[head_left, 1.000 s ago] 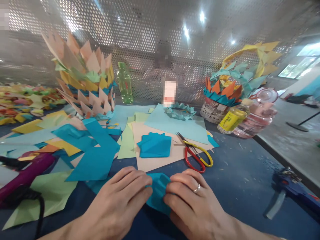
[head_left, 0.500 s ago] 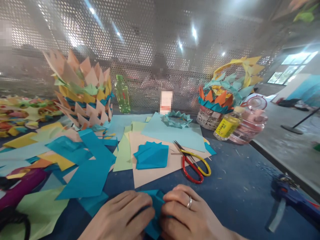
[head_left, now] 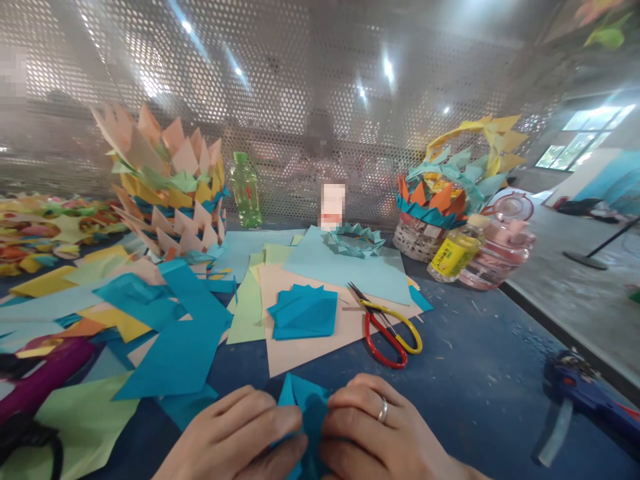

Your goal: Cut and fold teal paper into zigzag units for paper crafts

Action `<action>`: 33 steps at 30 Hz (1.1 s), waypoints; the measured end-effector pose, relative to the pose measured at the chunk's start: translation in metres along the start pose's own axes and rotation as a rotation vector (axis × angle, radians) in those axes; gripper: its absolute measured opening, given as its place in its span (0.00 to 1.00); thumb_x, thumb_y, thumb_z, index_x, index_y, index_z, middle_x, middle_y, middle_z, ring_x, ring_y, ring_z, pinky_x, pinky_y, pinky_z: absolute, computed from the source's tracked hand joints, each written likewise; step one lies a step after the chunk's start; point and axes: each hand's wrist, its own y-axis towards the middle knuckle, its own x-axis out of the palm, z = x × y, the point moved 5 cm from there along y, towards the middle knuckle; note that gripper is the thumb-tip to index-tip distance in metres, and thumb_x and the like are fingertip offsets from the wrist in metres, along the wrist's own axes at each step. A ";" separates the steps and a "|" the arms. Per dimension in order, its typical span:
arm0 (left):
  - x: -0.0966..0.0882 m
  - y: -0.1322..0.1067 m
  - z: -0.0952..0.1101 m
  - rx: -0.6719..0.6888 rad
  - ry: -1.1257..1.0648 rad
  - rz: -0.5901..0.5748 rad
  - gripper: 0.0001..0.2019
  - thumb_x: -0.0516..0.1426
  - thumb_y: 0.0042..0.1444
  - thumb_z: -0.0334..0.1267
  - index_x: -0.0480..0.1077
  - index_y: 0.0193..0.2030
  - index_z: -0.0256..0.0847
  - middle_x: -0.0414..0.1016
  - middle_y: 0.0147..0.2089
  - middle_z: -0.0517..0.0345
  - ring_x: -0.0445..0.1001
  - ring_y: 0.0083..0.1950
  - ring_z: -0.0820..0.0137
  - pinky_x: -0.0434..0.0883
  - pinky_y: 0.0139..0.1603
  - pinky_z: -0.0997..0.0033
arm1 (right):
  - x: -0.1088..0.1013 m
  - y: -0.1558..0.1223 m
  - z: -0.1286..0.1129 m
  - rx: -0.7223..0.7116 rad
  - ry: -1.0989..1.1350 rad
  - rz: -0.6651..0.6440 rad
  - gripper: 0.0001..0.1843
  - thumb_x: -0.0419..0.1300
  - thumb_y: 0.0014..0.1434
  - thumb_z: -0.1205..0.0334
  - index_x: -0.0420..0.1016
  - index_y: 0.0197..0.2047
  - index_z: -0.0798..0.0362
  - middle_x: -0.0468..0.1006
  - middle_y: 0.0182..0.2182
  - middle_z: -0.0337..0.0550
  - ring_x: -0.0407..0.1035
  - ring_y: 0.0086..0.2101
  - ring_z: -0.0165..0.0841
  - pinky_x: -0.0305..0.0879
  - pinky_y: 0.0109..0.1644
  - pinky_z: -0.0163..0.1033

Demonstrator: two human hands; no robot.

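Between my two hands, at the near edge of the view, is a blue sheet of paper [head_left: 311, 407] with a fold in it. My left hand [head_left: 245, 430] pinches its left side, and my right hand [head_left: 373, 427], with a ring on one finger, grips its right side. The fingertips partly hide the paper. Just beyond lies a small stack of folded blue paper pieces [head_left: 305, 312] on a pale peach sheet [head_left: 280, 357]. Scissors [head_left: 387, 327] with one red and one yellow handle rest right of the stack, blades slightly apart.
Loose coloured paper [head_left: 170, 360] covers the left side, with a purple tool [head_left: 50, 373] on it. A blue glue gun [head_left: 585, 390] lies right. Paper crowns [head_left: 170, 193], a green bottle [head_left: 246, 193], a yellow-labelled bottle [head_left: 455, 253] and a pink jug [head_left: 500, 253] stand behind.
The blue paper between my hands now shows a raised pointed corner at its far left, with more of its far edge visible. Both hands stay nearly in place.
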 end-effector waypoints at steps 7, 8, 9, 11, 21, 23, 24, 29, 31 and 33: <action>0.007 0.002 -0.004 -0.055 -0.084 0.048 0.20 0.43 0.69 0.32 0.73 0.34 0.45 0.77 0.32 0.63 0.70 0.30 0.74 0.68 0.35 0.74 | 0.004 -0.002 -0.001 -0.020 0.005 0.008 0.11 0.60 0.61 0.63 0.74 0.28 0.55 0.78 0.26 0.35 0.71 0.34 0.28 0.66 0.46 0.37; 0.006 0.002 -0.003 -0.063 -0.082 0.015 0.19 0.43 0.69 0.31 0.73 0.35 0.45 0.77 0.33 0.63 0.70 0.31 0.73 0.67 0.36 0.74 | 0.004 -0.003 -0.001 -0.022 0.014 0.005 0.10 0.60 0.61 0.64 0.75 0.28 0.55 0.78 0.26 0.35 0.71 0.33 0.28 0.66 0.46 0.37; 0.005 0.002 -0.003 -0.064 -0.079 -0.021 0.19 0.43 0.68 0.30 0.74 0.36 0.44 0.77 0.35 0.62 0.70 0.32 0.73 0.67 0.38 0.74 | 0.004 -0.003 -0.001 -0.022 0.025 -0.006 0.10 0.60 0.60 0.64 0.75 0.27 0.55 0.78 0.26 0.36 0.71 0.33 0.28 0.66 0.45 0.38; 0.001 0.002 -0.002 -0.060 -0.079 -0.086 0.18 0.44 0.66 0.28 0.74 0.38 0.43 0.78 0.37 0.61 0.71 0.34 0.72 0.67 0.40 0.73 | 0.003 -0.003 -0.003 -0.022 0.055 -0.037 0.09 0.61 0.59 0.65 0.75 0.27 0.56 0.78 0.26 0.37 0.71 0.32 0.29 0.66 0.43 0.39; -0.002 -0.006 -0.010 -0.084 -0.334 -0.308 0.13 0.52 0.60 0.22 0.74 0.39 0.41 0.75 0.38 0.57 0.70 0.40 0.70 0.68 0.48 0.70 | 0.002 -0.005 -0.008 0.012 0.108 -0.155 0.08 0.60 0.58 0.65 0.78 0.31 0.60 0.79 0.28 0.42 0.71 0.32 0.32 0.69 0.39 0.40; 0.001 -0.009 -0.011 -0.113 -0.397 -0.330 0.12 0.54 0.59 0.22 0.74 0.39 0.42 0.75 0.37 0.58 0.71 0.39 0.71 0.68 0.45 0.72 | 0.002 -0.005 -0.008 0.008 0.115 -0.162 0.07 0.61 0.57 0.66 0.78 0.32 0.60 0.79 0.29 0.42 0.71 0.32 0.32 0.69 0.40 0.40; 0.002 -0.010 -0.012 -0.133 -0.429 -0.333 0.12 0.54 0.59 0.23 0.74 0.39 0.42 0.75 0.37 0.58 0.71 0.39 0.71 0.69 0.43 0.73 | 0.002 -0.005 -0.008 0.002 0.118 -0.167 0.06 0.62 0.57 0.66 0.78 0.32 0.60 0.80 0.29 0.41 0.71 0.32 0.32 0.69 0.40 0.40; 0.011 -0.010 -0.017 -0.273 -0.556 -0.340 0.09 0.57 0.59 0.24 0.73 0.34 0.42 0.73 0.35 0.61 0.73 0.37 0.76 0.69 0.39 0.80 | 0.000 -0.006 -0.008 -0.010 0.143 -0.205 0.06 0.63 0.56 0.65 0.79 0.34 0.60 0.80 0.30 0.41 0.71 0.34 0.31 0.70 0.41 0.39; 0.016 -0.010 -0.020 -0.342 -0.567 -0.356 0.08 0.58 0.59 0.25 0.73 0.32 0.42 0.72 0.36 0.62 0.73 0.35 0.78 0.68 0.38 0.83 | -0.001 -0.006 -0.009 -0.015 0.145 -0.218 0.07 0.62 0.57 0.65 0.79 0.34 0.60 0.80 0.31 0.41 0.71 0.34 0.31 0.70 0.41 0.38; 0.018 -0.010 -0.022 -0.404 -0.563 -0.356 0.08 0.58 0.59 0.26 0.72 0.31 0.42 0.71 0.36 0.63 0.73 0.35 0.80 0.68 0.38 0.85 | -0.001 -0.006 -0.009 -0.021 0.149 -0.231 0.06 0.62 0.57 0.65 0.79 0.33 0.60 0.80 0.31 0.40 0.71 0.34 0.31 0.70 0.41 0.38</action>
